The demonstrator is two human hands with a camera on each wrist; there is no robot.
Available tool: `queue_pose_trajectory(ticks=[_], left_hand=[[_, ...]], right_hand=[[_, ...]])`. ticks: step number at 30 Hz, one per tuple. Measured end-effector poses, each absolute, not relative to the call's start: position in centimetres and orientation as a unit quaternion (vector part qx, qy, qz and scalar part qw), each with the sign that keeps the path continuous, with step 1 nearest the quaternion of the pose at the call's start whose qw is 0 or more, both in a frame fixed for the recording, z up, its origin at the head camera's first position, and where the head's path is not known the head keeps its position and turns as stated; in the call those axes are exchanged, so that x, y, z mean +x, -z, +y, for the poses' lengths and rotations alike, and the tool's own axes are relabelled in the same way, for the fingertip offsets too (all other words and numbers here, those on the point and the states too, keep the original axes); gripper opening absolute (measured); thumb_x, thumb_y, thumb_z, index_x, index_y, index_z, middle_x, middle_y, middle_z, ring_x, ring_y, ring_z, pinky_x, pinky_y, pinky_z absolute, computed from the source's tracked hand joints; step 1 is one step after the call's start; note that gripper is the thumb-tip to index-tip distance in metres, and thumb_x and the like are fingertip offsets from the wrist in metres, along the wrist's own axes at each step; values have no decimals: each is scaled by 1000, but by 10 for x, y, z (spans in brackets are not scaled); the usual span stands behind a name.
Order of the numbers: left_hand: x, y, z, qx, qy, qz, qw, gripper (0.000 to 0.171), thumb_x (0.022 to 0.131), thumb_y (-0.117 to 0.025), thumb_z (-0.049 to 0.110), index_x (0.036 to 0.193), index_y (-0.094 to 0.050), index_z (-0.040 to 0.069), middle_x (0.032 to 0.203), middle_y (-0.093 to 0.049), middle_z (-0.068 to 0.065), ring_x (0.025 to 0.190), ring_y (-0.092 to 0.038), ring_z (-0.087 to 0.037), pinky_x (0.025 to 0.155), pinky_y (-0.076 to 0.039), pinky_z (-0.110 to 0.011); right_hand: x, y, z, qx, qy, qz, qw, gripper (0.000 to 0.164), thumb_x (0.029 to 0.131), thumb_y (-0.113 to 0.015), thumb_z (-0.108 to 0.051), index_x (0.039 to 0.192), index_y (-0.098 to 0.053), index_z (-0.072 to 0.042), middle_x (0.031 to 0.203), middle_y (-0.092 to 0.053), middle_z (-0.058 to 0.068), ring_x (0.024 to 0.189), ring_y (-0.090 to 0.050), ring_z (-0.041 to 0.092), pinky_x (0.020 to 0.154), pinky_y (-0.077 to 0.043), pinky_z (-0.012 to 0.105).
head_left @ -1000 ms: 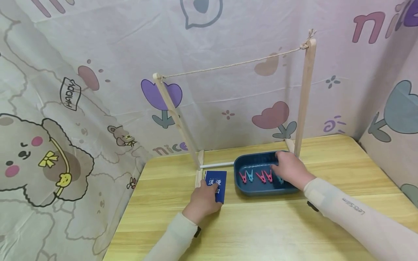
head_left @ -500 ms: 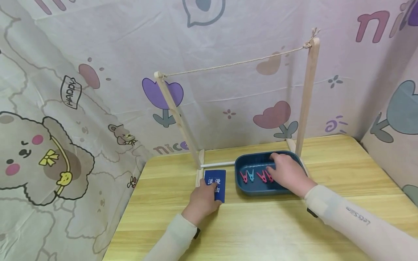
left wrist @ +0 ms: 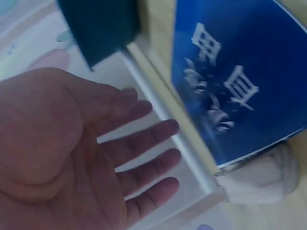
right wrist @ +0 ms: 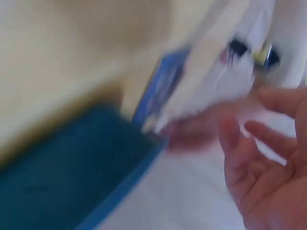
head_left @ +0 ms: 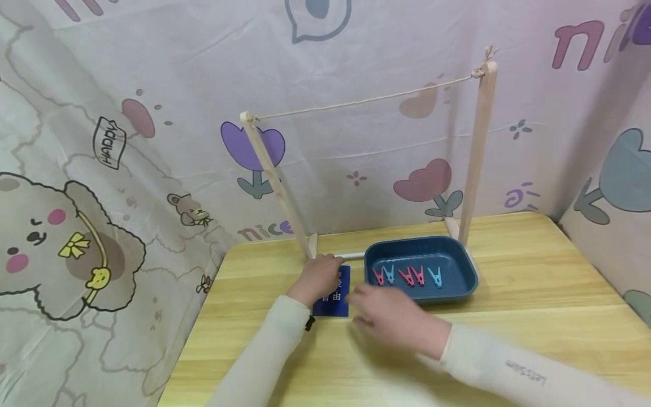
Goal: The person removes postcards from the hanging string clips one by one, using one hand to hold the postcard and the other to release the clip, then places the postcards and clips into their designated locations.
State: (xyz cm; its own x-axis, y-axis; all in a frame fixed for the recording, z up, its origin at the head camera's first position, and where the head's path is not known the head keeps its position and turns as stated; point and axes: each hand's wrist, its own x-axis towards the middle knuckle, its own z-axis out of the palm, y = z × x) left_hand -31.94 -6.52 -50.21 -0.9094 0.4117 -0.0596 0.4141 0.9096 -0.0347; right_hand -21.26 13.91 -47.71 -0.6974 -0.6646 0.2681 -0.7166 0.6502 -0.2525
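Note:
In the head view my left hand (head_left: pixel 316 280) is over the upper left part of a blue booklet (head_left: pixel 331 308) with white characters on its cover. The left wrist view shows that hand's fingers (left wrist: pixel 152 165) relaxed and slightly bent, with nothing between them and the booklet (left wrist: pixel 254 52) beyond. My right hand (head_left: pixel 394 316), blurred, is just right of the booklet, in front of a dark blue tray (head_left: pixel 455 261). Its fingers (right wrist: pixel 276 136) are loosely bent and hold nothing in the right wrist view. Several pink and blue clothespins (head_left: pixel 417 275) lie in the tray.
Behind the booklet and tray stands a wooden frame, its right post (head_left: pixel 477 152) and left post (head_left: pixel 274 181) joined by a string (head_left: pixel 356 103) at the top. A white rod (head_left: pixel 353 256) runs low between them. A printed cloth (head_left: pixel 325 68) hangs behind the wooden table (head_left: pixel 534 260).
My right hand has left the tray and swung left and toward me, near the booklet. My left hand has let go of the booklet's lower edge and moved up over it.

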Motion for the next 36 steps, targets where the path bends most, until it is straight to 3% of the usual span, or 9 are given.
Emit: queue_pose_trajectory(ticks=[5,9,14,20,27,36], left_hand=[[-329,515,-68,210,23,976,49,44,102,-73,13,146,-68,15,122,-77,-9,110,-70,-30,96,-62,-49],[-331,521,-71,215,-24,975,57,50,101,-69,2,150,-64,15,131,-76,-9,119,-70,-30,106,-59,-49],[-331,521,-76,220,-88,970,62,60,97,-63,-10,151,-63,15,138,-74,-9,126,-69,-30,114,-55,-48],[-327,517,-78,214,-127,965,79,62,96,-61,-13,153,-61,15,143,-72,-10,131,-67,-32,118,-53,-50],[-324,520,-86,216,-161,959,89,71,91,-60,-16,156,-58,16,148,-69,-10,138,-63,-33,122,-48,-51],[-318,540,-97,241,-154,956,64,64,99,-60,-6,158,-56,16,158,-62,-7,150,-54,-30,129,-40,-49]], right_hand=[[-203,511,111,479,-133,-868,25,12,97,-78,-25,107,-72,-19,100,-70,-9,75,-59,1,63,-52,19],[-202,532,108,486,-116,-866,13,12,96,-79,-27,100,-69,-24,101,-70,-12,76,-61,0,64,-52,20],[-204,542,111,462,-126,-878,3,15,97,-78,-27,108,-70,-21,103,-68,-9,75,-60,2,64,-53,21],[-203,543,111,434,-151,-888,-6,23,101,-75,-27,121,-68,-17,104,-67,-6,77,-60,4,65,-54,23],[-203,546,110,411,-176,-894,-18,26,101,-76,-27,123,-68,-15,107,-70,-5,82,-65,6,72,-59,27],[-199,549,115,417,-199,-887,-4,22,100,-77,-23,120,-71,-15,111,-73,-4,90,-71,8,79,-62,29]])
